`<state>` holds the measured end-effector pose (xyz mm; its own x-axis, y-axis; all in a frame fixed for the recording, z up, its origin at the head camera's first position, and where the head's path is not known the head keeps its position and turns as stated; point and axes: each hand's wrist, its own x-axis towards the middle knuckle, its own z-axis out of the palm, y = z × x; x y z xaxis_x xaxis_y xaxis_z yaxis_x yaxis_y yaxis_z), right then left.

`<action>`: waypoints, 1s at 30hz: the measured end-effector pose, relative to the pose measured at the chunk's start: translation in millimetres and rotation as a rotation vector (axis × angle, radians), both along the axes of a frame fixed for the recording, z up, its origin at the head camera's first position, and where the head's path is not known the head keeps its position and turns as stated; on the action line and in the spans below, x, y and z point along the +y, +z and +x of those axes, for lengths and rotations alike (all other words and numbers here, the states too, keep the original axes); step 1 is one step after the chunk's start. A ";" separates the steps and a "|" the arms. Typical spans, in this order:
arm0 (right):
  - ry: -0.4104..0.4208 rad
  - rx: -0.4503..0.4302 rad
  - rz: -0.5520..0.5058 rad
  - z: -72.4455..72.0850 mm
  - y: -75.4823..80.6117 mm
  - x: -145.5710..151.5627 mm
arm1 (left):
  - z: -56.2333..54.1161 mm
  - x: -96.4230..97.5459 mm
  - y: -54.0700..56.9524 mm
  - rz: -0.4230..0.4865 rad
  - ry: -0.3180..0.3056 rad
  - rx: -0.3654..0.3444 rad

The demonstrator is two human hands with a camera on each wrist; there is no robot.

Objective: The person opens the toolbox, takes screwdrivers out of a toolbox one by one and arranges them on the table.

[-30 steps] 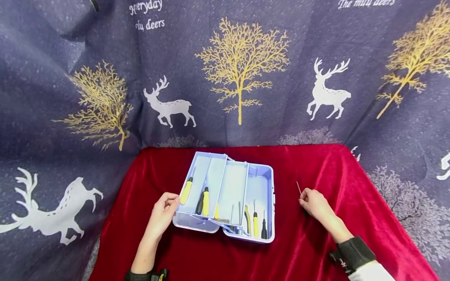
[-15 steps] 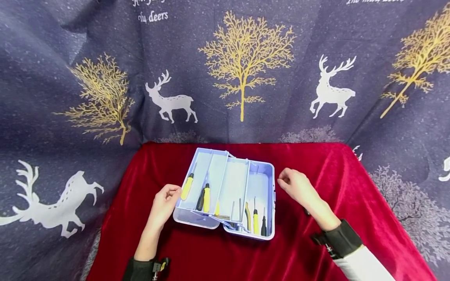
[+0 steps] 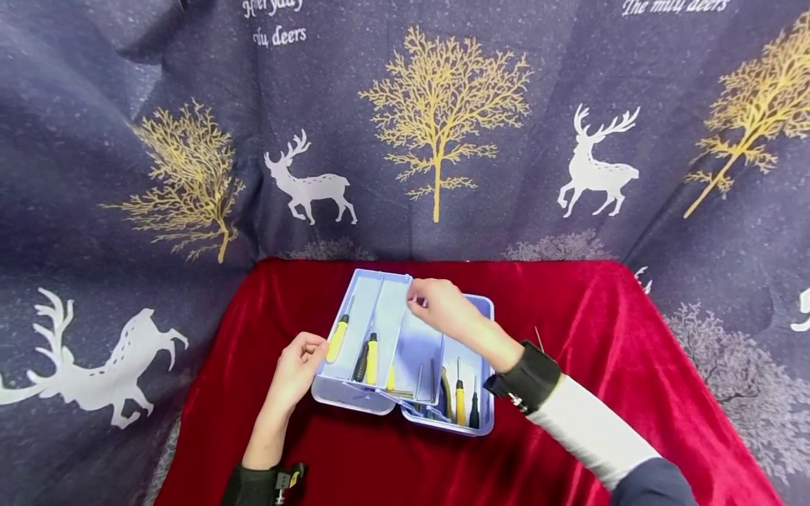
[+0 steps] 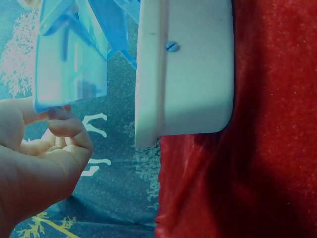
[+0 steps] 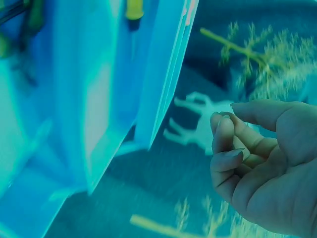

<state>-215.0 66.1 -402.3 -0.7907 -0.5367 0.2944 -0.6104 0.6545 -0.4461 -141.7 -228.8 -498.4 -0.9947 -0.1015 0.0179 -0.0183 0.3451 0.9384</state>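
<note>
A light-blue toolbox (image 3: 490, 309) stands unfolded, its tiered trays swung out to the left. My left hand (image 3: 299, 369) pinches the outer edge of the leftmost tray (image 4: 72, 74), thumb and fingertips at its lower corner in the left wrist view. Over the box's back middle, my right hand (image 3: 446, 307) hangs with loosely bent fingers and nothing in them; the right wrist view shows thumb and index apart. The trays carry a yellow-handled screwdriver (image 3: 338, 339), a second yellow-handled screwdriver (image 3: 372, 358) and a black-handled tool (image 3: 361, 363).
In the main compartment stand another yellow-handled screwdriver (image 3: 460, 402), a black-handled screwdriver (image 3: 474, 410) and a tool with a curved yellow-and-black handle (image 3: 446, 393). A thin metal rod (image 3: 538, 338) lies on the red cloth (image 3: 607, 351), right of the box. Patterned fabric (image 3: 405, 242) hangs behind.
My right hand has left the thin rod on the cloth and moved left across the toolbox to its back middle. The left hand stays at the tray edge.
</note>
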 end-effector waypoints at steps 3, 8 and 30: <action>0.044 -0.028 0.042 -5.6 1.6 -27.2 | 0.2 0.8 -0.4 0.006 -0.002 -0.007; 0.132 -0.075 0.105 -7.9 6.8 -64.7 | 0.7 2.4 -2.5 0.026 -0.001 -0.009; 0.251 -0.163 0.286 -6.1 -27.0 -129.0 | 1.3 0.2 -0.1 0.029 -0.007 -0.005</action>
